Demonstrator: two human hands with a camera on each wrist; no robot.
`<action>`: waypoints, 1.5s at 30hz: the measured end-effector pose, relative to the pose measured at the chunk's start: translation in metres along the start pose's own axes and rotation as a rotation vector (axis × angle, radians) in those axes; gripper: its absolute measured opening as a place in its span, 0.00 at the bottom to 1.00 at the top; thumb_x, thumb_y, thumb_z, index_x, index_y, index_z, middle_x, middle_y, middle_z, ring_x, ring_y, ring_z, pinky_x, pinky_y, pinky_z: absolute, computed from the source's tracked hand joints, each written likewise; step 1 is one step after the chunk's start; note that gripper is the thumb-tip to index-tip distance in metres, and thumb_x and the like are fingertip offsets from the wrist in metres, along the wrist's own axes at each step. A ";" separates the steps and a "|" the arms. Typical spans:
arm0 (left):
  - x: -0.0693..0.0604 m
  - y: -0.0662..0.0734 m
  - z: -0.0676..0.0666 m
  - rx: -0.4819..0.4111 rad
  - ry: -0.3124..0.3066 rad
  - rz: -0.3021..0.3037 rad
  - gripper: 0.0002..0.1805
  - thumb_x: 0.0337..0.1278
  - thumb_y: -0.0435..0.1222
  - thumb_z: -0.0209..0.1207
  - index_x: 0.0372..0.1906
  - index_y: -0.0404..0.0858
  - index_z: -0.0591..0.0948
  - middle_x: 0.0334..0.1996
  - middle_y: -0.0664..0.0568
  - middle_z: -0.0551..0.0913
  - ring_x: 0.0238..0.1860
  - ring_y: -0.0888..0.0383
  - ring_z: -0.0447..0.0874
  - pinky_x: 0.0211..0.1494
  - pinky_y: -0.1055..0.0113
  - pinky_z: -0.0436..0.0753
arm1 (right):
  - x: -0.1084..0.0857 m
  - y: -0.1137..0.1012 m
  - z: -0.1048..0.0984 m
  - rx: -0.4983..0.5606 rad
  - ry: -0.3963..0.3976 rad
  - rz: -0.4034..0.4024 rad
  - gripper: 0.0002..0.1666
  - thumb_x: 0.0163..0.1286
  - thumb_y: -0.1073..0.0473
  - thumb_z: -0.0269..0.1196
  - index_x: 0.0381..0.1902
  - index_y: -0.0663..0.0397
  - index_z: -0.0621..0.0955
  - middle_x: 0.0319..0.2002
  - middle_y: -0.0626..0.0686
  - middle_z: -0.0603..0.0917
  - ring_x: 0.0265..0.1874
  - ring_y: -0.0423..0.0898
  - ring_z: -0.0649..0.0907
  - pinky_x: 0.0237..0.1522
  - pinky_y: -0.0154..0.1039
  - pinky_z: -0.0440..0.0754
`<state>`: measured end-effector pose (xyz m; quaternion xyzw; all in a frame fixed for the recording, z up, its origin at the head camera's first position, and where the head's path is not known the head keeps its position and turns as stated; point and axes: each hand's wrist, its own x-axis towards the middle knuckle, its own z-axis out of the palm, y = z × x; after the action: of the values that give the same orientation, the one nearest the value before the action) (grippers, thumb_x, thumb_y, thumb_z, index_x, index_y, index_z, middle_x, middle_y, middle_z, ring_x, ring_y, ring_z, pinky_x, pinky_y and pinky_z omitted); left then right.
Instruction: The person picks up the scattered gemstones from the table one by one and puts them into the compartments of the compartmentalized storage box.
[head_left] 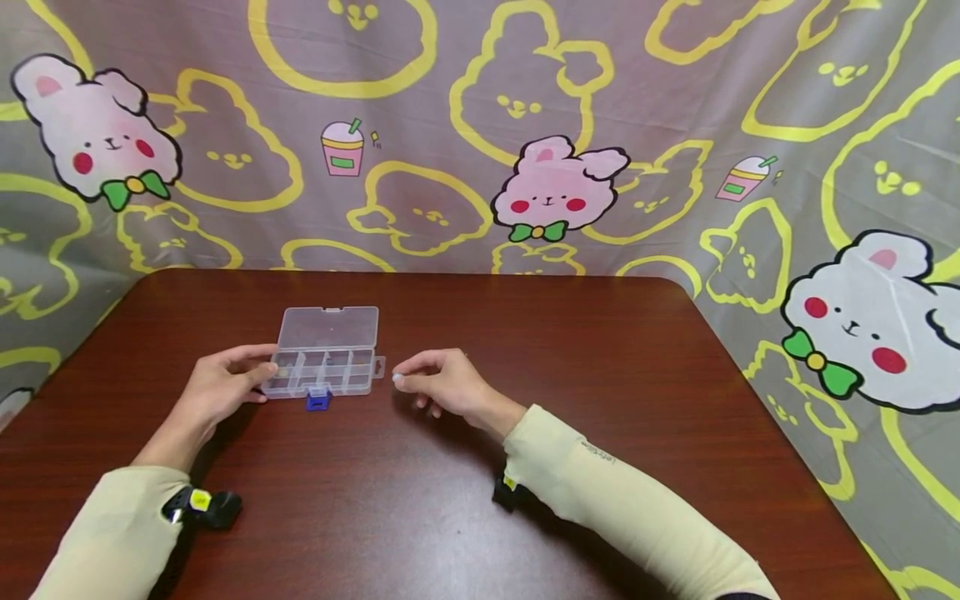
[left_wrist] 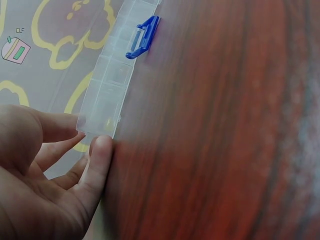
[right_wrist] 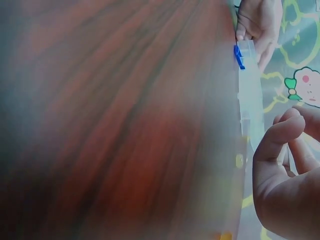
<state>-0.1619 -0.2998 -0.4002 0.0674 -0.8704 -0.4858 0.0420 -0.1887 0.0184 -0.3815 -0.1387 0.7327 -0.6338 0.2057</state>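
A clear plastic compartment box (head_left: 362,382) lies on the table with its lid (head_left: 330,327) folded back and its blue latch (head_left: 318,401) hanging at the front. At its left end my left hand (head_left: 217,385) holds the box between thumb and fingers. Something small and yellowish (left_wrist: 109,121) shows through the end compartment in the left wrist view. Just right of the box, my right hand (head_left: 448,382) pinches a small whitish piece (head_left: 397,379) between thumb and forefinger. That piece is too small to name, and the fingers hide it in the right wrist view.
The brown wooden table (head_left: 600,375) reaches back to a patterned cloth (head_left: 420,200) hanging behind and along the right side. Black cameras are strapped at the left wrist (head_left: 223,509) and under the right sleeve (head_left: 506,492).
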 end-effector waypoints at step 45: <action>-0.001 -0.001 -0.001 -0.025 -0.008 -0.008 0.23 0.70 0.32 0.59 0.64 0.26 0.75 0.45 0.36 0.81 0.30 0.63 0.80 0.30 0.67 0.86 | 0.038 -0.004 0.046 -0.020 0.092 0.040 0.07 0.63 0.67 0.71 0.40 0.61 0.89 0.25 0.57 0.85 0.15 0.41 0.75 0.12 0.31 0.70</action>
<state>-0.1607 -0.3009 -0.4010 0.0681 -0.8643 -0.4970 0.0373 -0.1999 -0.0404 -0.3871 -0.0968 0.7504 -0.6278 0.1827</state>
